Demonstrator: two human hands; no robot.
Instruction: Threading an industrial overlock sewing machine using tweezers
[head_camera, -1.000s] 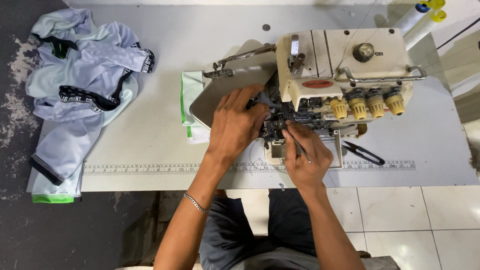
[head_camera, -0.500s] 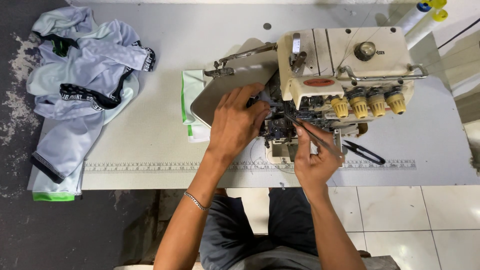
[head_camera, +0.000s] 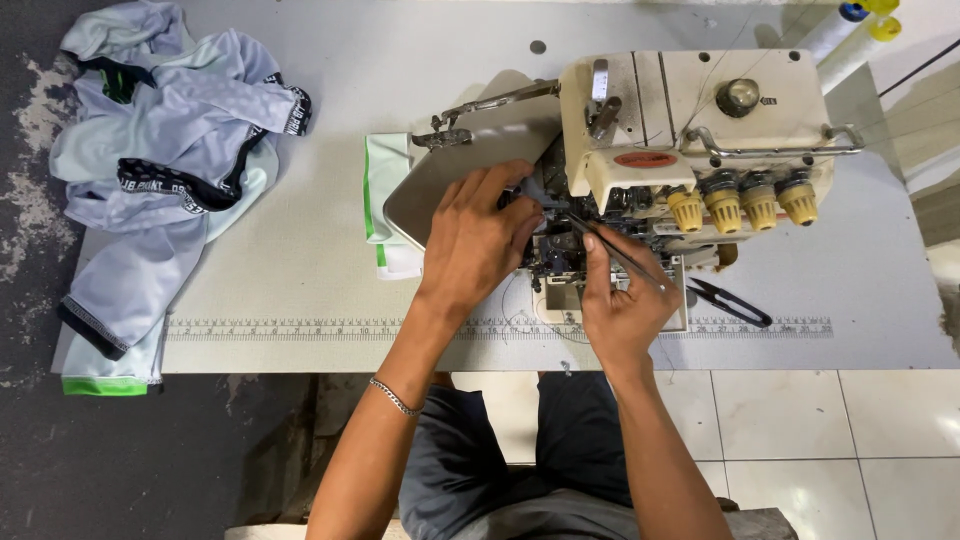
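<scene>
A cream overlock sewing machine (head_camera: 690, 130) stands on a white table (head_camera: 300, 290). My left hand (head_camera: 475, 240) rests on its open metal cover, fingertips pinching at the dark looper area under the machine head. My right hand (head_camera: 620, 300) holds thin metal tweezers (head_camera: 610, 250), whose tips point up-left into the same area close to the left fingertips. Whether the left fingers hold a thread is too small to tell.
A pile of light grey garments with black and green trim (head_camera: 160, 170) hangs over the table's left end. A folded white and green cloth (head_camera: 385, 200) lies under the cover. Black snips (head_camera: 730, 300) lie right of my right hand. Thread cones (head_camera: 850, 30) stand at the back right.
My right hand has shifted slightly up and right, bringing the tweezers' tips up into the looper area. My left hand stays in place.
</scene>
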